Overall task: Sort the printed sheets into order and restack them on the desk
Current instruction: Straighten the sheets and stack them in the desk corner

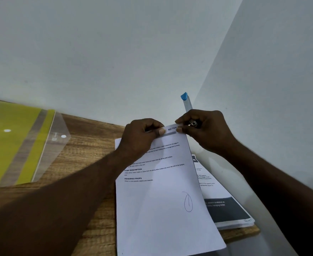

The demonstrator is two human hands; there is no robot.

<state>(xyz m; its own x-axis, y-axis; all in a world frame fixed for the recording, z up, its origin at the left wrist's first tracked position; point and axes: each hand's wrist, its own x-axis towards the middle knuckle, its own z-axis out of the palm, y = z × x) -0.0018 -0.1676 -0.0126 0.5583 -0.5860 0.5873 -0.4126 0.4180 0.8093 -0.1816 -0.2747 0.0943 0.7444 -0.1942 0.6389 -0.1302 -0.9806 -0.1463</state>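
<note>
A printed sheet [163, 200] with black headings and a hand-drawn circled mark near its lower right is lifted over the wooden desk [89, 145]. A small white label reading "SECTION" [172, 128] sits at its top edge. My left hand [141, 137] pinches the sheet's top edge left of the label. My right hand [205, 130] pinches the label's right end and also holds a pen with a blue cap [186, 101] that sticks upward. A stack of printed sheets [225, 206] lies on the desk to the right, partly hidden under the lifted sheet.
A yellow-green plastic folder [13, 145] with a clear flap and snap button lies at the desk's left. White walls meet in a corner behind the hands. The desk's right edge runs close to the wall, beside the stack.
</note>
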